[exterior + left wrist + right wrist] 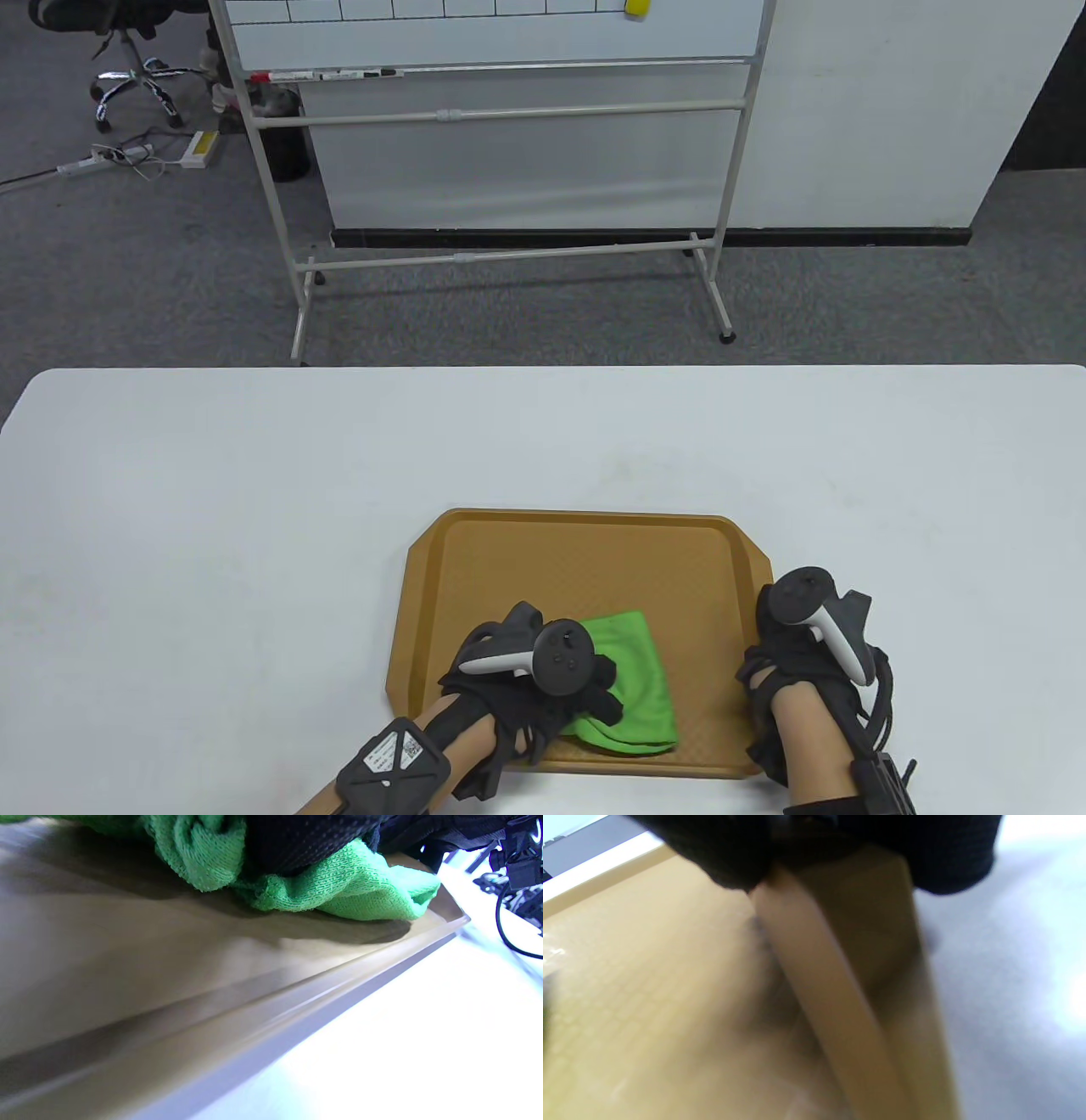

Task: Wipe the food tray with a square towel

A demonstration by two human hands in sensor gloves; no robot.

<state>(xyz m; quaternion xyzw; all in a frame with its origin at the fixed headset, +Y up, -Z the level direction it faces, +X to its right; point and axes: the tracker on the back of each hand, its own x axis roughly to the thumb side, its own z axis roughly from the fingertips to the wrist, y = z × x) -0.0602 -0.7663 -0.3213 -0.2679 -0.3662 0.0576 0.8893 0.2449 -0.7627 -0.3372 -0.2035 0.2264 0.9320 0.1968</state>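
No legible writing; left hand (543, 671) presses green towel (632, 679) on tray (585, 543).

Gloved left hand (297, 840) presses bunched green towel (339, 887) onto brown tray (127, 955), near rim.

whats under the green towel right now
The green towel lies bunched on the floor of the brown food tray, with the left hand pressing on it. The tray surface directly beneath the towel is covered, so its state cannot be seen.
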